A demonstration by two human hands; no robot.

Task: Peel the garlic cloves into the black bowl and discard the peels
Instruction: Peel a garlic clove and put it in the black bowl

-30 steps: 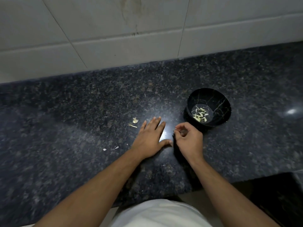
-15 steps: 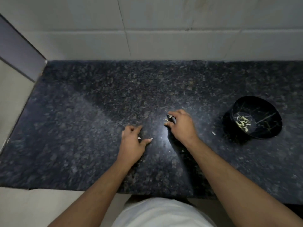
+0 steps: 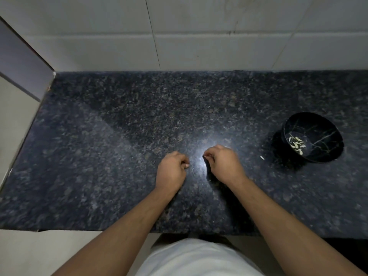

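Note:
The black bowl (image 3: 326, 134) stands on the dark granite counter (image 3: 119, 156) at the right. Several peeled garlic cloves (image 3: 296, 145) lie in its bottom. One small pale scrap (image 3: 262, 157) lies on the counter just left of the bowl. My left hand (image 3: 172, 172) rests on the counter with its fingers curled into a fist, and what it holds is hidden. My right hand (image 3: 225, 164) is a short way to its right, fingers curled, its fingertips pinching a tiny bit of garlic peel. Both hands are well left of the bowl.
A white tiled wall (image 3: 199, 46) runs along the back of the counter. The counter ends at a grey side wall (image 3: 23, 72) on the left. Its front edge is close to my body. A bright reflection shines between my hands.
My view shifted left, so the bowl now sits far right. The loose peels seen left of my hand are gone from the counter. My left hand went from flat to a fist.

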